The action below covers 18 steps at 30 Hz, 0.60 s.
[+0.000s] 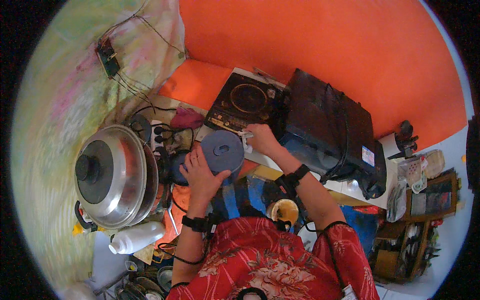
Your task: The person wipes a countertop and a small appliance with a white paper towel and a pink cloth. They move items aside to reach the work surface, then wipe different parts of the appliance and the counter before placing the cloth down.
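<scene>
My left hand (198,168) rests around the near left side of a blue-grey round lidded container (225,150), fingers on its left edge and thumb on its near side. A small oval shape marks the middle of its top. My right hand (260,138) pinches a crumpled white cloth or tissue (246,139) at the container's right side, by the front edge of a black induction cooktop (245,97). Part of the cloth is hidden by my fingers. Another dark blue-grey round piece (179,168) shows left of the container, partly behind my left hand.
A large steel pan with a domed lid (112,176) stands at left, above a white bottle (137,238). A power strip (156,137) with plugs and cables lies near a maroon cloth (186,117). A black oven-like appliance (330,120) sits right of the cooktop.
</scene>
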Motion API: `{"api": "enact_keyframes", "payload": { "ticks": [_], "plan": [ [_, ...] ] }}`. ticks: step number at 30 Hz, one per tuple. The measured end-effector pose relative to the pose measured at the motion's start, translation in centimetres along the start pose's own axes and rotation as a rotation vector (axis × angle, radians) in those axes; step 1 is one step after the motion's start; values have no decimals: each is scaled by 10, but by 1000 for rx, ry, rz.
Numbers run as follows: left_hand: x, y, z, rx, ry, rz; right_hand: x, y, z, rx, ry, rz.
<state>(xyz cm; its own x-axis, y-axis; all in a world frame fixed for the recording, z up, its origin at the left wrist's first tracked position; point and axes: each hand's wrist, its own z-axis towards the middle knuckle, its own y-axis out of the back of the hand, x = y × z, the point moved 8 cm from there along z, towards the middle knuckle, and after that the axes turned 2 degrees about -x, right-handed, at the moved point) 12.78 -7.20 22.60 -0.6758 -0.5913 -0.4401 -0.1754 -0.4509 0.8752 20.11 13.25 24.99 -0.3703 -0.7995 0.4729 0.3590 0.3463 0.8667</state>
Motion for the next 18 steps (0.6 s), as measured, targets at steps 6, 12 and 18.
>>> {"api": "enact_keyframes", "payload": {
  "ticks": [6, 12, 18],
  "plan": [
    [0, -2, -2, 24, 2, -42, -3, -25, 10, 143, -81, -155],
    [-1, 3, -1, 29, 9, -46, -16, -6, -19, -279, -235, 149],
    [-5, 5, -1, 19, 1, -81, -59, 6, -72, -337, -523, 422]
  ]
}}
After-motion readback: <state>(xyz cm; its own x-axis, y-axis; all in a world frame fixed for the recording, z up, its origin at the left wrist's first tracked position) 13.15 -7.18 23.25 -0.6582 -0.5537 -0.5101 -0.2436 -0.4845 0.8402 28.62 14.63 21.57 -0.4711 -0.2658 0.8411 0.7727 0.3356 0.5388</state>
